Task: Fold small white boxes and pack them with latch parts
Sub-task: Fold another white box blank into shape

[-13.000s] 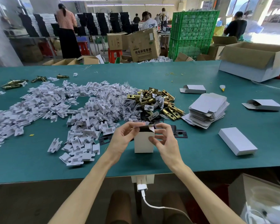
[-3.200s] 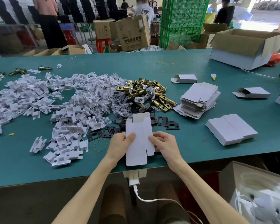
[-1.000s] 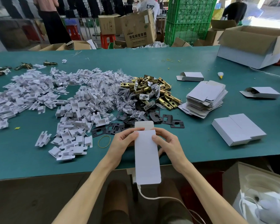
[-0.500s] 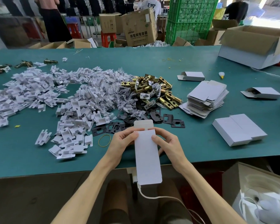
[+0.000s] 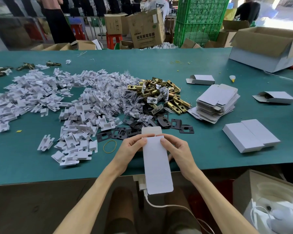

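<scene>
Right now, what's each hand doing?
Left hand: grips the flat box.
Right hand: grips the same box.

Left hand point(image 5: 131, 150), right hand point(image 5: 178, 151) and forearms point(image 5: 98, 188) bare; trousers point(image 5: 120, 210) brown.

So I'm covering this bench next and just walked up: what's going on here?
A person holds a long white box over the near edge of the green table, left hand and right hand pinching its far end, where the flap is not yet tucked. On the table lie brass latches, black plates and a stack of flat boxes; two closed boxes sit at the right.
</scene>
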